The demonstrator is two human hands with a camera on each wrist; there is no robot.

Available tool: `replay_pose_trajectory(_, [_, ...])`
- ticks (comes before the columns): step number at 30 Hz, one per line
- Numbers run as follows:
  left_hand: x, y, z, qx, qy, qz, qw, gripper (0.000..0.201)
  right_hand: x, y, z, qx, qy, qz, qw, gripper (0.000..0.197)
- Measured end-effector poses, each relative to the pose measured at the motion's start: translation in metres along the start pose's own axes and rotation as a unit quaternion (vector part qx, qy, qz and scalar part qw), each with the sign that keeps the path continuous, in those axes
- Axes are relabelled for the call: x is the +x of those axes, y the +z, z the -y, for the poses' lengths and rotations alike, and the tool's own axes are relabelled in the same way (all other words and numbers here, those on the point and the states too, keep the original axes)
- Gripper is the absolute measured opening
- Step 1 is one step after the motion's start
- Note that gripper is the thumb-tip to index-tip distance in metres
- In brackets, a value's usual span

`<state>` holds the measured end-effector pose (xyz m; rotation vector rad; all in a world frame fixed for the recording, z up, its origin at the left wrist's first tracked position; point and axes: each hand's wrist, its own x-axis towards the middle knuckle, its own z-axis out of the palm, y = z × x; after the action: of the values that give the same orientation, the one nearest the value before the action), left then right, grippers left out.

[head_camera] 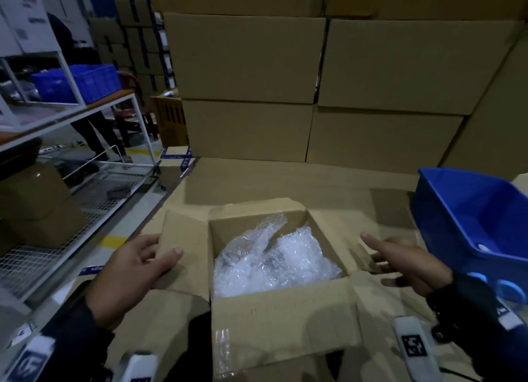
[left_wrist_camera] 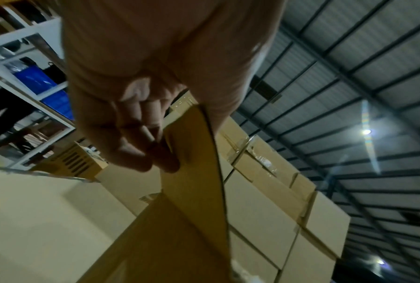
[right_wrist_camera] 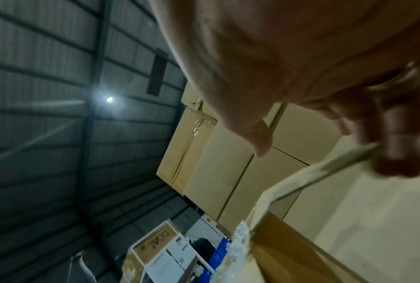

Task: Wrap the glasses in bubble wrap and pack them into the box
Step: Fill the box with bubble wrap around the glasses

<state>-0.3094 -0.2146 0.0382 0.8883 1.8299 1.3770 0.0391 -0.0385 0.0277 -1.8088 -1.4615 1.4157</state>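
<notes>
Evidently ready to close the cardboard box (head_camera: pixel 274 318) over its bubble-wrapped glasses (head_camera: pixel 274 261), my left hand (head_camera: pixel 134 270) pinched the left flap (head_camera: pixel 183 253) while my right hand (head_camera: pixel 408 264) gripped the right flap (head_camera: pixel 347 250).

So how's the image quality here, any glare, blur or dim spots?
Head view: dim and bluish, edges bowed by the wide lens, crumpled clear bubble wrap brightest. Left wrist view: ceiling lamp flares in streaks. Right wrist view: blurred right hand fills the top.
</notes>
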Motion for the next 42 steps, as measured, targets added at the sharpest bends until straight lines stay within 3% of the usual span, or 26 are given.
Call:
replay_pose_trajectory(2, [-0.007,0.006,-0.007,0.005,0.049,0.018,0.999,0.028,0.002,-0.003,-0.002,0.071,-0.025,-0.015,0.997,0.045])
replay_pose_trajectory(4, [-0.014,0.011,-0.009,0.038,0.102,0.062,0.992,0.066,-0.002,-0.007,-0.001,0.101,-0.081,-0.036,0.991,0.039])
replay_pose_trajectory(6, [-0.019,0.016,-0.006,0.092,0.142,0.105,0.98,0.089,-0.013,-0.007,0.004,0.149,-0.15,-0.027,0.977,0.035])
replay_pose_trajectory(8, [-0.025,0.025,-0.002,0.145,0.156,0.148,0.966,0.079,-0.024,-0.003,0.007,0.168,-0.221,0.029,0.96,0.037])
replay_pose_trajectory(10, [-0.028,0.03,0.004,0.206,0.173,0.169,0.948,0.047,-0.031,0.005,0.004,0.079,-0.31,0.083,0.944,0.03])
replay_pose_trajectory(11, [-0.028,0.031,0.011,0.252,0.186,0.181,0.932,0.038,-0.03,0.009,-0.001,-0.016,-0.362,0.097,0.927,0.022])
replay_pose_trajectory(12, [-0.026,0.03,0.017,0.308,0.202,0.194,0.909,0.042,-0.027,0.011,-0.007,-0.132,-0.402,0.105,0.9,0.025])
replay_pose_trajectory(14, [-0.023,0.03,0.03,0.424,0.228,0.217,0.849,0.059,-0.016,0.01,-0.019,-0.33,-0.451,0.111,0.822,0.052])
replay_pose_trajectory(17, [-0.018,0.032,0.038,0.521,0.241,0.221,0.788,0.069,-0.007,0.005,-0.027,-0.458,-0.481,0.12,0.738,0.073])
replay_pose_trajectory(19, [-0.014,0.031,0.043,0.542,0.252,0.211,0.773,0.074,-0.001,0.006,-0.031,-0.493,-0.539,0.095,0.676,0.074])
replay_pose_trajectory(20, [-0.013,0.03,0.044,0.537,0.26,0.208,0.775,0.074,0.002,0.006,-0.033,-0.49,-0.55,0.09,0.671,0.071])
replay_pose_trajectory(24, [-0.009,0.022,0.05,0.441,0.31,0.198,0.819,0.064,0.009,0.002,-0.039,-0.415,-0.572,0.103,0.7,0.042])
replay_pose_trajectory(28, [-0.012,0.02,0.044,0.369,0.288,0.218,0.856,0.062,0.008,0.001,-0.038,-0.346,-0.54,0.124,0.757,0.048])
replay_pose_trajectory(32, [-0.022,0.031,0.028,0.237,0.191,0.191,0.933,0.05,-0.003,0.008,-0.028,-0.204,-0.463,0.113,0.855,0.064])
replay_pose_trajectory(35, [-0.022,0.046,0.025,0.218,0.209,0.101,0.948,0.046,-0.003,0.021,-0.019,-0.111,-0.407,0.086,0.902,0.048])
replay_pose_trajectory(37, [-0.013,0.054,0.024,0.231,0.183,0.038,0.955,0.056,0.001,0.034,-0.016,-0.116,-0.385,-0.001,0.915,0.04])
replay_pose_trajectory(39, [0.001,0.059,0.023,0.244,0.109,0.005,0.964,0.078,0.005,0.046,-0.017,-0.155,-0.378,-0.067,0.91,0.043])
replay_pose_trajectory(42, [0.033,0.058,0.014,0.187,-0.022,0.046,0.981,0.102,0.011,0.058,-0.019,-0.219,-0.394,-0.066,0.89,0.019])
